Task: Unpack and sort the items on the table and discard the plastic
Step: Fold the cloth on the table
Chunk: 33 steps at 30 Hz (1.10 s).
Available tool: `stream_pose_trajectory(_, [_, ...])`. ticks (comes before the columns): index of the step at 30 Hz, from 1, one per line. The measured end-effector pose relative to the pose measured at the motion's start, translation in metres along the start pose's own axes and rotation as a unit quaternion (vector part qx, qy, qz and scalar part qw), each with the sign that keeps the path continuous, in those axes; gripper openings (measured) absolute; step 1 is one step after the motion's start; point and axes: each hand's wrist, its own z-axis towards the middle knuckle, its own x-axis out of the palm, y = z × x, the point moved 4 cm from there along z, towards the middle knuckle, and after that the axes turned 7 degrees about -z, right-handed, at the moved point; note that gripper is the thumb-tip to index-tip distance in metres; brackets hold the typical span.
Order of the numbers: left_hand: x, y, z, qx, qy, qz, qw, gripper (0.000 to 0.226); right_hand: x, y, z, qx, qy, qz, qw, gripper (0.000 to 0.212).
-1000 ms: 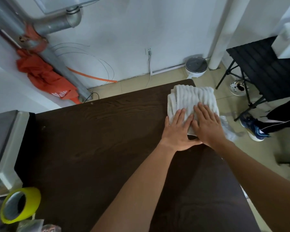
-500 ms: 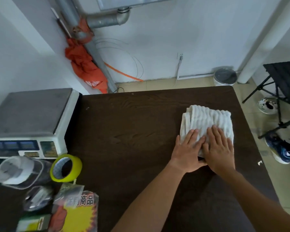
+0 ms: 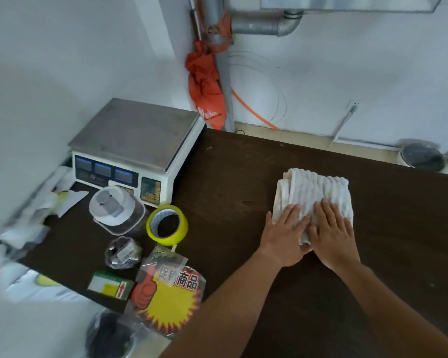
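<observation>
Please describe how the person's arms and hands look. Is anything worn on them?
The left hand and right hand are bare: no gloves, rings, watch or bracelets are visible. Both forearms are uncovered as far as the picture's edge; no sleeve shows. Fingernails are short.

Weighing scale [image 3: 137, 140] at the wall; orange cloth [image 3: 204, 83] (perhaps a bag) on a pipe [image 3: 224, 81].

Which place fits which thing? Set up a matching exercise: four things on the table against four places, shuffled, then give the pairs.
Things:
1. folded white towel
2. yellow tape roll
3. weighing scale
4. green and white box

Places:
A. far left corner of the table, by the wall
B. under both flat hands
C. near left edge, beside the starburst sign
D. just in front of the scale

Pairs: 1-B, 2-D, 3-A, 4-C
</observation>
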Motion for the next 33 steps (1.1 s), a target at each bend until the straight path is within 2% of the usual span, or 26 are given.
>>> stream_pose_trajectory(8, [-0.027, 0.096, -0.024, -0.112, -0.004, 0.006, 0.994, 0.077, -0.010, 0.109, 0.046, -0.054, 0.047, 0.025, 0.997, 0.065])
stream_pose_trajectory(17, [-0.044, 0.174, -0.063, -0.141, -0.046, -0.016, 0.989, 0.073, -0.003, 0.194, 0.073, -0.110, 0.052, 0.030, 0.992, 0.063])
stream_pose_trajectory(23, [-0.046, 0.184, -0.076, -0.135, -0.023, -0.038, 0.990, 0.077, 0.000, 0.205, 0.066, -0.112, 0.052, 0.049, 0.991, 0.063])
stream_pose_trajectory(33, [-0.024, 0.152, -0.103, -0.124, -0.079, 0.016, 0.989, 0.082, 0.006, 0.188, 0.035, -0.141, 0.086, 0.034, 0.986, 0.065])
